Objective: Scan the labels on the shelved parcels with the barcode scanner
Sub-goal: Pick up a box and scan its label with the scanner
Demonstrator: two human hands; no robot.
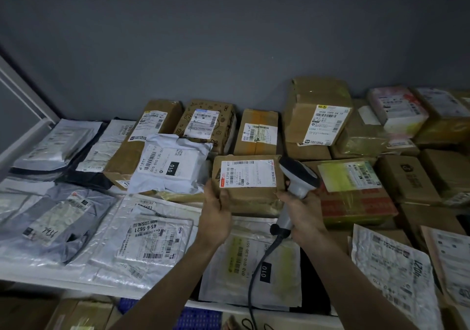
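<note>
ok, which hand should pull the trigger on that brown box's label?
Right. The right hand already grips the scanner, its head beside the box's label. The left hand is busy holding the box at its left edge.

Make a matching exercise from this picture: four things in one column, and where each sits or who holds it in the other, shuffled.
Things
1. barcode scanner
2. brown box with the white label
3. white mailer marked 010
4. tall box

Places
A. at the back, against the grey wall
B. gripped by the right hand
C. held at its near left corner by the left hand
D. lying left of the held box

Pairs: 1-B, 2-C, 3-D, 4-A
</note>
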